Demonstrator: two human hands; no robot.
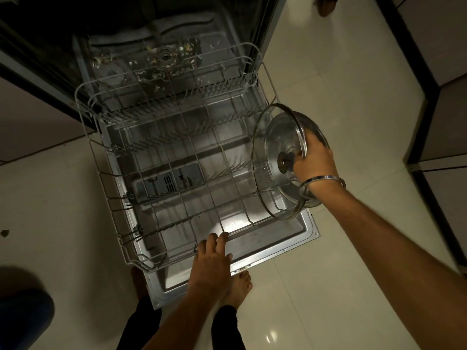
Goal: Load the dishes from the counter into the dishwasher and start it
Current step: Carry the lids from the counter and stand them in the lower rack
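Underfoot, the pale tiled floor (328, 97) filled most of the view, with dark cabinet fronts (444, 72) along the right side. Against it stood the open dishwasher (141, 34), its tub dark and flecked with scraps of food, its door (285, 236) folded flat down toward the person. On that door the lower wire rack (106, 188) was drawn fully out, with no dishes on its tines. At the rack's right side two glass lids (262, 173) were held on edge together, tilted, the larger one's lower rim down at the rack's near right corner. The right hand (313, 157), with a metal bangle (321, 183) on its wrist, gripped them from the right, fingers curled over the smaller lid's rim, just beside its knob (284, 162). The left hand (212, 256), well apart from the right, rested on the rack's front edge, fingers laid over the wire. Bare feet (240, 286) showed below the door's near edge.
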